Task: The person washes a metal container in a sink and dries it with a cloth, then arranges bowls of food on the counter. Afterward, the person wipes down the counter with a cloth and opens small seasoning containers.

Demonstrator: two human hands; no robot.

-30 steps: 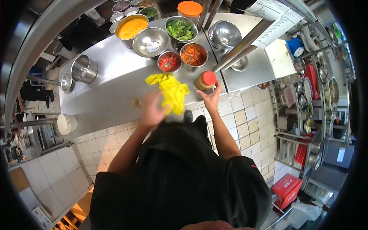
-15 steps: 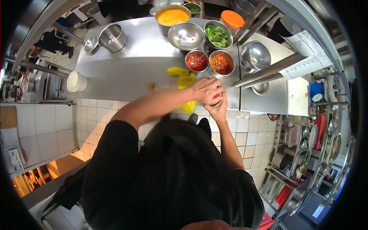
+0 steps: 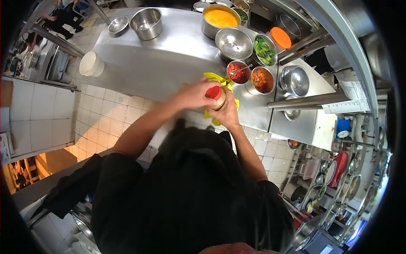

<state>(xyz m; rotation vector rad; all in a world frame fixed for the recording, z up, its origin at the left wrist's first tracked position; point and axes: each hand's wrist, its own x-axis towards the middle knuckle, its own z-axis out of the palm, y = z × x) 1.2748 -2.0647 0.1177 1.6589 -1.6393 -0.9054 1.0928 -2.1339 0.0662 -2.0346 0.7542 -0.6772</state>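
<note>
In front of me, over the counter's near edge, I hold a small jar [image 3: 220,103] with a red lid [image 3: 213,92], tilted so the lid faces up and left. My right hand [image 3: 229,112] wraps round the jar's body from the right. My left hand [image 3: 193,95] is at the lid from the left, thumb on the near side; its other fingers are blurred and partly hidden. Beneath and behind the hands lies a crumpled yellow cloth [image 3: 216,77]. Just beyond are a pot of chopped red chillies [image 3: 240,75] with a spoon and a pot of orange-red food [image 3: 263,80].
Further back are a steel bowl [image 3: 234,42], leafy greens [image 3: 264,50], a pot of yellow liquid [image 3: 220,19] and an orange lid [image 3: 281,38]. A steel pot [image 3: 146,24] and white tubs [image 3: 91,64] stand leftward. A metal post [image 3: 300,100] crosses beside stacked bowls [image 3: 294,80].
The view has shifted. My left hand has moved from over the top of the jar to its left side, so the red lid and the jar's body now show.
</note>
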